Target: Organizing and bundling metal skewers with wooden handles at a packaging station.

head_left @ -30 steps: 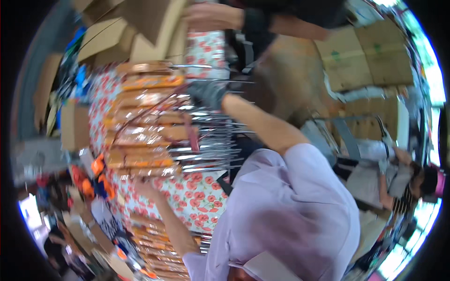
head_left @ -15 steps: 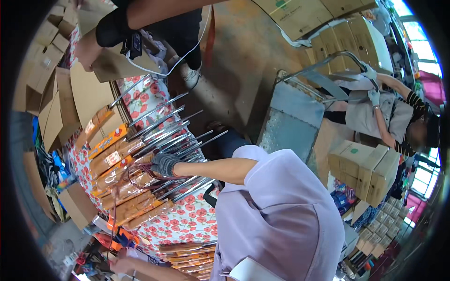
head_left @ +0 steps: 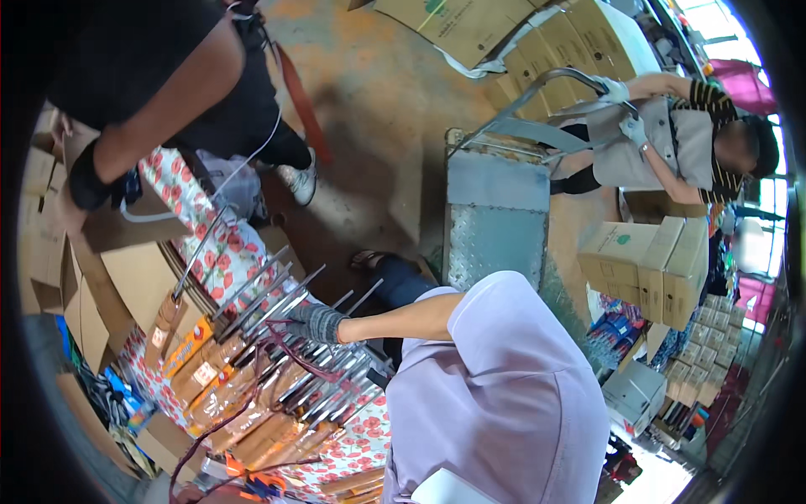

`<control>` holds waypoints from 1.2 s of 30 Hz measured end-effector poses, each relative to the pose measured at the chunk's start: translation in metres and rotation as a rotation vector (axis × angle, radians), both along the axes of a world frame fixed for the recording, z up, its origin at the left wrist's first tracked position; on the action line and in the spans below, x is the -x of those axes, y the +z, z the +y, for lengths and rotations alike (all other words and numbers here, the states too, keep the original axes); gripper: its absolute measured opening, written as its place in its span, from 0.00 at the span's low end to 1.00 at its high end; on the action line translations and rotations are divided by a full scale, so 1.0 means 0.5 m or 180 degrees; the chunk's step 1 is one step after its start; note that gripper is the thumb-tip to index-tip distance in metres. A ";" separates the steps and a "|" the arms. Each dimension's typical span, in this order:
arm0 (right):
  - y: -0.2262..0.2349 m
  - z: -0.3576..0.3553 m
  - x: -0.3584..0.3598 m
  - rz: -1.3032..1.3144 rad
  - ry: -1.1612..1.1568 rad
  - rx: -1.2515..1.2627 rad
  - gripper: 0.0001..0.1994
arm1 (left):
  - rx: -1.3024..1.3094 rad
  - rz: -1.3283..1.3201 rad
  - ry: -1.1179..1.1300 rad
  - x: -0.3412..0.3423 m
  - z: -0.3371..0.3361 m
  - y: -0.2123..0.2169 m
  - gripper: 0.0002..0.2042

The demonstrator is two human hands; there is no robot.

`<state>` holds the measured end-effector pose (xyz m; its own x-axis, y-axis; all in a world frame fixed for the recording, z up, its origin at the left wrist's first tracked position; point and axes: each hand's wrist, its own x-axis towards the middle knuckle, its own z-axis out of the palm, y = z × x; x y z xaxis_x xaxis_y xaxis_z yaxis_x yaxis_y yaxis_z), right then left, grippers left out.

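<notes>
My right hand [head_left: 316, 322], in a grey knit glove, is closed over the metal rods with a dark red cord [head_left: 220, 426] coming out beside its fingers. The cord loops down across several clear-wrapped packs [head_left: 201, 370] with brown handles and orange labels. Bare metal rods [head_left: 290, 382] stick out from these packs toward me. Of my bare left hand [head_left: 217, 496] only a part shows at the lower left edge, where the cord runs to it; its fingertips are mostly cut off.
The table [head_left: 231, 265] has a red-flowered cloth. At its far end a person in black [head_left: 168, 76] leans over open cartons [head_left: 138, 277]. A second person [head_left: 646, 143] with white gloves grips a flat metal cart [head_left: 497, 227]. Stacked boxes [head_left: 621, 260] stand at the right.
My view has shifted, and my left hand has slipped mostly out of the lower edge. My right hand has moved over the rods. The person in black has shifted left.
</notes>
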<state>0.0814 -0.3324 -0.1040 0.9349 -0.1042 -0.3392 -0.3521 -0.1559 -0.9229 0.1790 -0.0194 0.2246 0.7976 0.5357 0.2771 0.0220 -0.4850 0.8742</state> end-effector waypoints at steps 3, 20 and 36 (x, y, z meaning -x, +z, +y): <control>-0.003 -0.058 0.002 0.0153 -0.0703 -0.1110 0.15 | 0.0068 -0.0421 -0.1054 -0.089 0.015 -0.047 0.19; 0.020 -0.163 0.010 0.0004 -0.1860 -0.1121 0.11 | -0.1791 0.1533 -0.3075 -0.030 -0.245 -0.229 0.14; -0.028 -0.335 -0.027 0.0470 -0.2858 -0.1600 0.07 | -0.0510 0.2503 -0.1876 0.051 -0.216 -0.214 0.11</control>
